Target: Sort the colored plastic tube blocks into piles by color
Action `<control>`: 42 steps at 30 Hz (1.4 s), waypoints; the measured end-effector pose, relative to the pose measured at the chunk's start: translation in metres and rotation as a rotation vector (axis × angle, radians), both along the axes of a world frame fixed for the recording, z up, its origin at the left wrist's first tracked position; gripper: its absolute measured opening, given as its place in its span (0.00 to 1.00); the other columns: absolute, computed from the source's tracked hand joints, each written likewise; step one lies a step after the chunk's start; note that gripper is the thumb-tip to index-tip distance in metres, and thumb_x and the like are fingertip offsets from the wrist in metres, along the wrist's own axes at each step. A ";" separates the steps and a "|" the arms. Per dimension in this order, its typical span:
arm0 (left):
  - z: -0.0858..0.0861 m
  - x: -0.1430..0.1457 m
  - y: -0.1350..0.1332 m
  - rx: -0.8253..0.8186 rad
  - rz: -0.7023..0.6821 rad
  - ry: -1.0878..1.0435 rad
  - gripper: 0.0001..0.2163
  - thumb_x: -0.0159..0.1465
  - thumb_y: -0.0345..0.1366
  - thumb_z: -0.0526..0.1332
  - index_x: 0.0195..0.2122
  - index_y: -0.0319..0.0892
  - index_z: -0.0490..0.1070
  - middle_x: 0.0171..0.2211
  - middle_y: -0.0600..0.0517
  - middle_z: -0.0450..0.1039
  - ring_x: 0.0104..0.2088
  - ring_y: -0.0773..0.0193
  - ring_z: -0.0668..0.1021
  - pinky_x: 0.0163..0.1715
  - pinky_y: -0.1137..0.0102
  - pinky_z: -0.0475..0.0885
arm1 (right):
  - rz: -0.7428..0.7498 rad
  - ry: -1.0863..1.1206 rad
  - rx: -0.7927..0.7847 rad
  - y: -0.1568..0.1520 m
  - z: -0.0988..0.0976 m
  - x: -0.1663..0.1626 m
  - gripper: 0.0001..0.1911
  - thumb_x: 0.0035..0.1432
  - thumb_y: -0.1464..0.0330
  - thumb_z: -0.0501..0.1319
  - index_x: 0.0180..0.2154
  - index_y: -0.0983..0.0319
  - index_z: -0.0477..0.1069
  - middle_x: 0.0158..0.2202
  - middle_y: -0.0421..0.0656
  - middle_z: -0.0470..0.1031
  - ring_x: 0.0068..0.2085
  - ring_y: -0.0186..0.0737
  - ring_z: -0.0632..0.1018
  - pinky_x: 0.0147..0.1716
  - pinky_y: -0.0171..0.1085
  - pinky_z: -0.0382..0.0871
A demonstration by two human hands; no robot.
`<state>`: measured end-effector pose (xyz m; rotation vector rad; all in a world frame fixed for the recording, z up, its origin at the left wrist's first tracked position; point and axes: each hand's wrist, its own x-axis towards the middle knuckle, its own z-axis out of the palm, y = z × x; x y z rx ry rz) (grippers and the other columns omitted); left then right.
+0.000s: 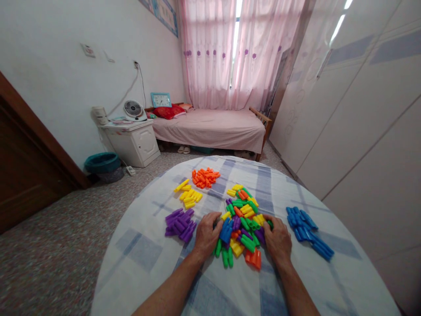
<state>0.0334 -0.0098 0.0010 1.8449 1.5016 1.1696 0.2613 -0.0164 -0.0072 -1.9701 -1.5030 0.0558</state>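
Observation:
A mixed heap of plastic tube-shaped building pieces (245,224) in green, yellow, purple, orange and blue lies on the cloth-covered table between my hands. My left hand (208,233) rests at the heap's left edge, fingers curved and thumb apart, beside a blue piece (226,231) and a yellow one (225,216). At the right edge, my right hand (278,239) curls its fingers around a dark green piece (270,224), mostly hidden by the hand. A yellow piece (259,219) lies against its fingertips.
Single-colour piles lie around: orange (205,177), yellow (190,195) and purple (180,224) to the left, blue (307,232) to the right. The round table has a checked tablecloth (141,250). Beyond stand a bed (210,127), a white cabinet (134,142) and a bin (103,164).

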 end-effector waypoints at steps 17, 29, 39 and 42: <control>-0.003 0.006 0.007 0.063 -0.201 -0.043 0.20 0.57 0.27 0.57 0.51 0.48 0.69 0.54 0.50 0.66 0.52 0.62 0.70 0.53 0.66 0.65 | 0.013 -0.040 -0.005 -0.001 0.004 0.000 0.18 0.56 0.65 0.46 0.42 0.60 0.70 0.42 0.46 0.73 0.44 0.45 0.70 0.43 0.41 0.60; 0.040 -0.033 0.017 0.201 0.124 -0.059 0.13 0.59 0.31 0.56 0.44 0.45 0.73 0.46 0.49 0.72 0.50 0.61 0.72 0.53 0.64 0.66 | -0.001 -0.017 -0.028 0.001 0.002 0.001 0.18 0.56 0.65 0.46 0.43 0.61 0.70 0.43 0.46 0.72 0.44 0.45 0.71 0.42 0.41 0.60; 0.043 -0.132 0.063 -0.207 0.296 0.407 0.17 0.60 0.35 0.55 0.49 0.44 0.72 0.39 0.52 0.77 0.37 0.64 0.77 0.40 0.72 0.69 | -0.009 -0.003 -0.020 0.000 0.001 -0.001 0.18 0.56 0.66 0.47 0.43 0.60 0.70 0.43 0.45 0.73 0.44 0.44 0.71 0.43 0.41 0.60; 0.039 -0.139 0.066 -0.214 0.269 0.431 0.18 0.60 0.37 0.56 0.51 0.45 0.71 0.36 0.51 0.78 0.36 0.63 0.77 0.37 0.72 0.69 | -0.008 -0.006 -0.024 0.001 0.000 0.000 0.18 0.56 0.65 0.47 0.43 0.60 0.70 0.43 0.45 0.73 0.45 0.45 0.70 0.43 0.41 0.60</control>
